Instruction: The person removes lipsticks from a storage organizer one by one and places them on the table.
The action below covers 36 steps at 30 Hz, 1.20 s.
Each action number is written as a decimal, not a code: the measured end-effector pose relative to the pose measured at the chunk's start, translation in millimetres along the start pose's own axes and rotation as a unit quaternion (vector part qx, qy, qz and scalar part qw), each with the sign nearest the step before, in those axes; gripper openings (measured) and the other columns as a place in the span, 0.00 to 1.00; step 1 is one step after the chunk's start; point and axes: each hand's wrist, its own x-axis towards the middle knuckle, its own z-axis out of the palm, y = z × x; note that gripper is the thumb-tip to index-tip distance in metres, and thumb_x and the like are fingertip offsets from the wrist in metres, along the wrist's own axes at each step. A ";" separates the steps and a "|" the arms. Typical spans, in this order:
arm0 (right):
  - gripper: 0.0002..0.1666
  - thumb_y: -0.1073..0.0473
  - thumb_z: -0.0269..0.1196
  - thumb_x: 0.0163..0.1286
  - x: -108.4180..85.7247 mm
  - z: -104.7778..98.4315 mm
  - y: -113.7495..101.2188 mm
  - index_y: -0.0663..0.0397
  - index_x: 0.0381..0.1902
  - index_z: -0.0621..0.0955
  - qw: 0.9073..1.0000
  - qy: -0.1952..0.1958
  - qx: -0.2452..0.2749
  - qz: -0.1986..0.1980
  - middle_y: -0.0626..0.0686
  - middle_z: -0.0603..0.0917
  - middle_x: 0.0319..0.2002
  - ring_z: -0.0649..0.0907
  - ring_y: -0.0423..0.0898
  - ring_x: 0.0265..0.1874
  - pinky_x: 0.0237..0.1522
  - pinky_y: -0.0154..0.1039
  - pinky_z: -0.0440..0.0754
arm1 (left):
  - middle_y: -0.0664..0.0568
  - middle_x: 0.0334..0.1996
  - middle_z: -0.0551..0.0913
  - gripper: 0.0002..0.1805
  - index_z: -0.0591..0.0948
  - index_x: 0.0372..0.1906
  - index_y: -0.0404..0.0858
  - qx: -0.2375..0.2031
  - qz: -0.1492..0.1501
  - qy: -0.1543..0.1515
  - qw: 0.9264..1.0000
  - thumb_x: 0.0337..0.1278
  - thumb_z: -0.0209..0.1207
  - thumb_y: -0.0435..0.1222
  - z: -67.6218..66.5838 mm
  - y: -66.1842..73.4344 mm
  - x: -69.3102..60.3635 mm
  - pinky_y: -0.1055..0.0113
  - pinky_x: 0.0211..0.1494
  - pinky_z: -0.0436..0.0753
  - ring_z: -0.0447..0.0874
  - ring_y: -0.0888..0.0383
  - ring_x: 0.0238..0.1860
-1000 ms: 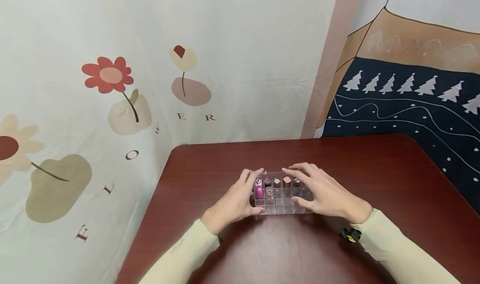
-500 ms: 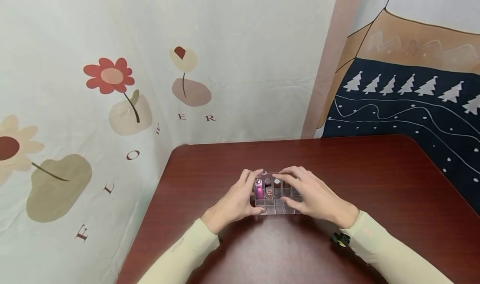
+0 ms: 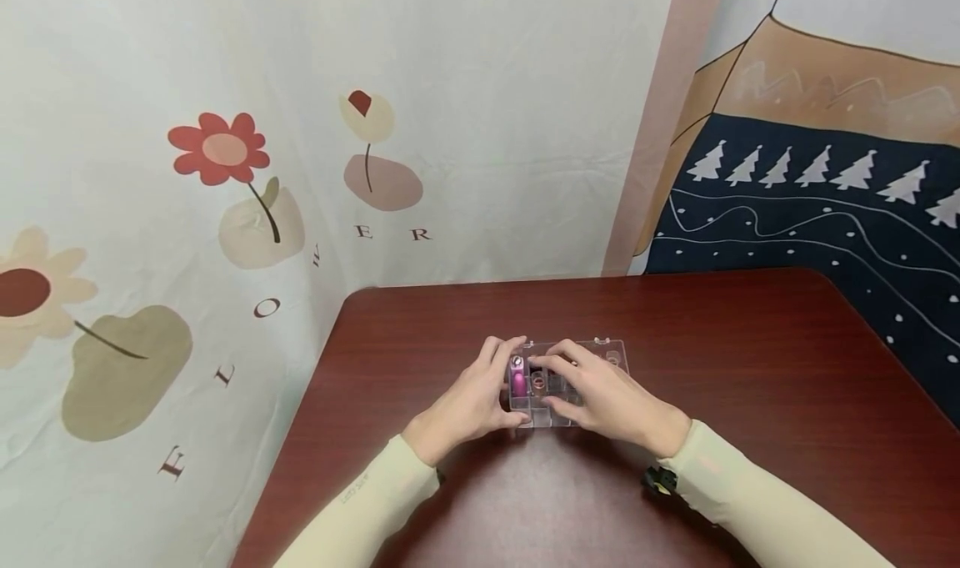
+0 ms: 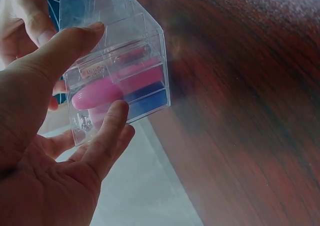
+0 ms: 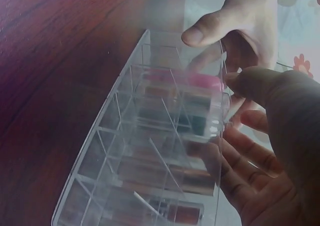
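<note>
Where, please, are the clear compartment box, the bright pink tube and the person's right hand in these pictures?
Clear compartment box (image 3: 539, 418): head view, its front wall.
Bright pink tube (image 4: 94, 95): left wrist view, its rounded end.
Right hand (image 3: 617, 397): head view, back of the hand.

From my remote post I see the organizer (image 3: 540, 417) on the bench (image 3: 420, 326): tube (image 3: 520, 384) in its left column, small jar (image 3: 537, 383) just right of that. Left grip (image 3: 467, 405) sits at its left end, right grip (image 3: 609, 397) over its middle; wall cloth (image 3: 517, 134) behind.
</note>
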 end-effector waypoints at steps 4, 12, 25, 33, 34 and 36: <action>0.31 0.55 0.83 0.74 1.3 2.7 -0.4 0.56 0.71 0.89 1.000 0.002 0.005 -0.001 0.52 0.88 0.61 0.92 0.45 0.42 0.46 0.39 0.94 | 0.41 0.69 0.74 0.66 0.62 0.92 0.39 -0.003 -0.004 -0.003 1.000 0.53 0.91 0.38 -0.6 0.6 -0.1 0.57 0.60 0.95 0.89 0.53 0.47; 0.28 0.57 0.83 0.74 3.6 7.7 0.5 0.57 0.68 0.90 1.000 0.003 0.003 -0.002 0.52 0.88 0.58 0.89 0.43 0.34 0.41 0.34 0.91 | 0.41 0.70 0.74 0.65 0.62 0.91 0.36 -0.015 -0.001 -0.003 1.000 0.53 0.91 0.37 -0.8 0.8 -0.7 0.57 0.61 0.95 0.90 0.53 0.48; 0.20 0.61 0.83 0.73 9.0 10.0 -1.5 0.58 0.60 0.92 1.000 0.004 0.003 0.000 0.52 0.89 0.51 0.90 0.44 0.34 0.40 0.33 0.91 | 0.40 0.70 0.74 0.65 0.63 0.91 0.35 -0.015 0.002 0.000 1.000 0.52 0.91 0.36 -1.4 -0.3 -0.6 0.54 0.63 0.95 0.91 0.52 0.52; 0.14 0.62 0.81 0.74 10.4 11.5 -1.1 0.55 0.55 0.93 1.000 0.017 -0.014 0.005 0.49 0.90 0.48 0.91 0.44 0.38 0.43 0.36 0.93 | 0.38 0.72 0.76 0.66 0.63 0.91 0.35 0.003 0.020 0.008 1.000 0.52 0.92 0.39 -1.8 1.0 0.1 0.53 0.70 0.94 0.91 0.47 0.59; 0.13 0.63 0.81 0.75 10.4 11.7 -1.2 0.54 0.54 0.93 1.000 0.017 -0.015 0.006 0.49 0.90 0.48 0.91 0.43 0.38 0.43 0.37 0.93 | 0.38 0.72 0.76 0.66 0.63 0.90 0.34 0.007 0.025 0.010 1.000 0.52 0.92 0.39 -1.9 1.3 0.1 0.53 0.72 0.93 0.91 0.47 0.61; 0.12 0.63 0.80 0.75 10.4 12.2 -1.4 0.54 0.53 0.93 1.000 0.018 -0.017 0.008 0.49 0.91 0.48 0.91 0.44 0.39 0.44 0.38 0.93 | 0.38 0.73 0.77 0.66 0.64 0.90 0.31 0.016 0.035 0.016 0.999 0.51 0.92 0.39 -1.6 1.4 0.1 0.53 0.75 0.92 0.90 0.46 0.65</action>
